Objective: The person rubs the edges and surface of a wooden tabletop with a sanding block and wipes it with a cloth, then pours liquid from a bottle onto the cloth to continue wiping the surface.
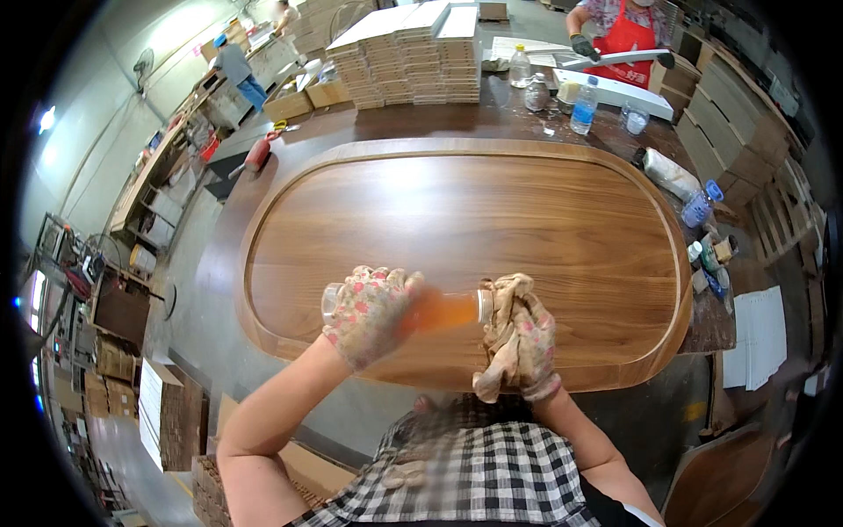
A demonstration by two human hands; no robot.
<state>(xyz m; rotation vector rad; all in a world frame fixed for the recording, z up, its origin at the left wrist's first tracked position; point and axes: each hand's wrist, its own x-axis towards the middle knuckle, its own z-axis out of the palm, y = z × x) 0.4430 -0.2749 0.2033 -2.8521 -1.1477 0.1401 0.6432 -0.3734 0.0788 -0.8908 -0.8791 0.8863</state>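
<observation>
My left hand [371, 314], in a floral work glove, is closed around a clear bottle [452, 310] of orange liquid. The bottle lies nearly level in the air, its white-rimmed mouth pointing right. Against that mouth presses a crumpled beige rag [502, 338], gripped by my gloved right hand [537, 342]. Whether a cap sits on the bottle is hidden by the cloth. Both hands are over the near part of a large oval brown wood-grain panel [395, 220] with a raised rim, which lies on a dark table.
Stacked white-topped boards [404, 61] stand at the table's far side. Several plastic bottles, one a blue-labelled bottle [584, 105], are at the far right. A plastic-wrapped roll [672, 174] lies by the right edge. A red-handled tool [257, 155] lies far left. Across the table, a co-worker in a red apron [625, 39] handles a strip.
</observation>
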